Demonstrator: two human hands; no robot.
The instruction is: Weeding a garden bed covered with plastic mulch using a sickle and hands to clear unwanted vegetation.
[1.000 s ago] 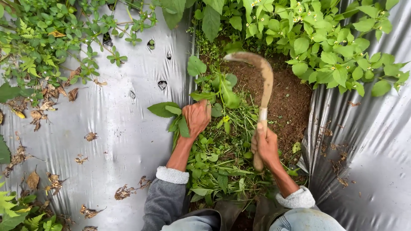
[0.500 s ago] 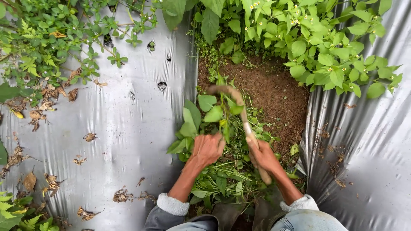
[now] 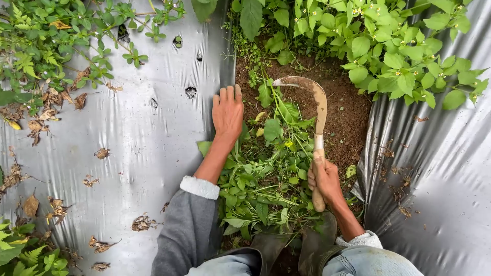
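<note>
Right hand (image 3: 324,179): closed around the pale wooden handle of a sickle (image 3: 318,110), at about 4 o'clock in the view.
Sickle: handle points toward the person; the curved, soil-stained blade arcs up and over to 12 o'clock, its tip above the cut greens.
Left hand (image 3: 227,111): flat and wide, fingers stretched toward 12 o'clock, holding nothing, lying at the edge of the plastic sheet (image 3: 128,153) just beside the soil.
Cut weeds (image 3: 261,179): a loose green heap between the two hands, spreading down to 6 o'clock.
Bare soil (image 3: 342,117): brown patch at 1 o'clock, beyond the blade.
Leafy plants (image 3: 399,56): standing at 1 to 2 o'clock.
Dry leaves (image 3: 30,204): scattered on the sheet at 9 o'clock.
</note>
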